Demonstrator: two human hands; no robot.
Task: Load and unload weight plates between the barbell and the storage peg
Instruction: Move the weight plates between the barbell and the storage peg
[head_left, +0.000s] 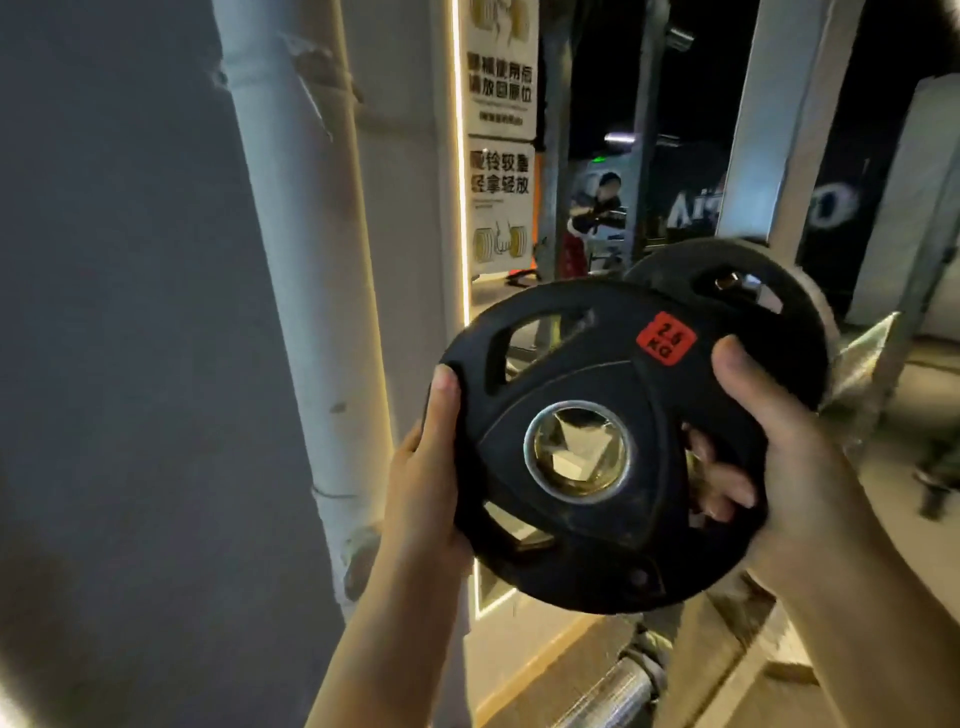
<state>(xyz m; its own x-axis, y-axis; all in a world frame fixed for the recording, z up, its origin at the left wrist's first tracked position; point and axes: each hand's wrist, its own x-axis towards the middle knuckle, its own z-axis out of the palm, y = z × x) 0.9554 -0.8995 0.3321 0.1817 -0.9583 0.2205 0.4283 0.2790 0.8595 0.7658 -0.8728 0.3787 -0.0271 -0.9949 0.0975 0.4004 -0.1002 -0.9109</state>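
I hold a black 2.5 kg weight plate (582, 395) with a red label and a metal-ringed centre hole, up in front of me in the head view. My left hand (428, 467) grips its left rim, thumb over the front face. My right hand (769, 441) grips the right rim, with fingers showing through a grip slot. Just behind it at the upper right, a second black plate (727, 280) sits on a storage peg whose metal tip (724, 282) shows in its hole. A knurled barbell sleeve (613, 691) lies low at the bottom.
A white pipe (296, 260) runs down the grey wall on the left. A mirror with a lit edge strip (460, 156) and two warning signs (500, 130) stands behind the plate. White rack uprights (779, 119) rise at the right. A person's reflection (597, 208) appears in the mirror.
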